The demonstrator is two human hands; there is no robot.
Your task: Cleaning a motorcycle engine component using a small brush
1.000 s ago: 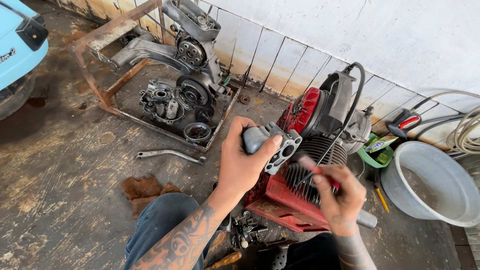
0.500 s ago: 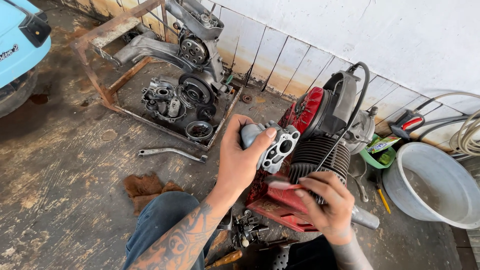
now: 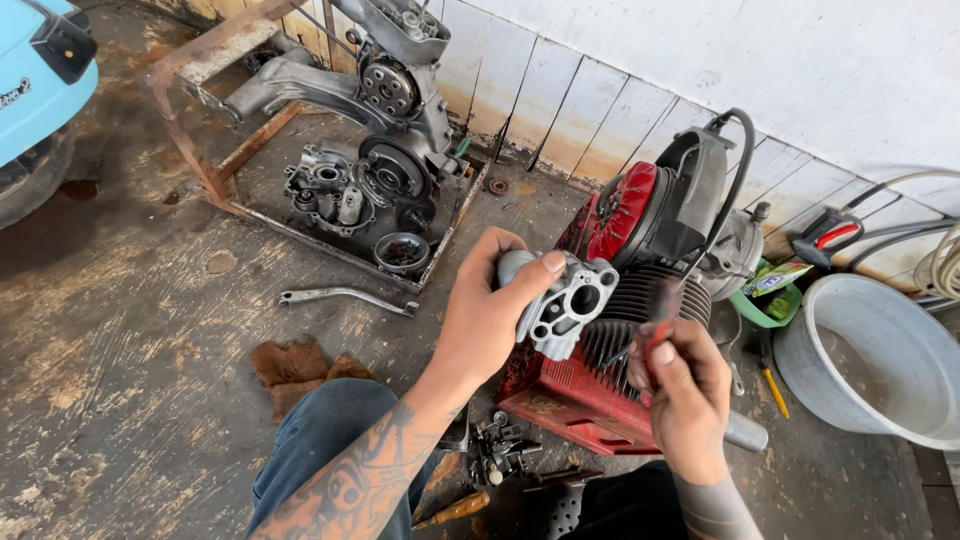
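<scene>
Carburettor body [image 3: 566,305], grey cast metal with a round bore and small bolt holes, sat at centre frame, held by the left hand [image 3: 490,320] with its grip closed around the part, thumb pressed along the top edge. Since the earlier views it had been raised slightly and turned so the bored face showed more squarely; judged, this exposed its ports to the tool. Right hand [image 3: 685,395], right of centre, was closed on a thin red-handled tool [image 3: 660,320], now lifted from lower down and pointing towards the part, tip just beside it. Small red engine [image 3: 625,225] with black cooling fins stood directly behind, close to both hands. Rusty frame with engine cases [image 3: 370,185] lay upper left, a bent spanner [image 3: 345,297] left of centre, a grey basin [image 3: 870,360] at right edge. Bare floor [image 3: 130,330] at left offered open room.
</scene>
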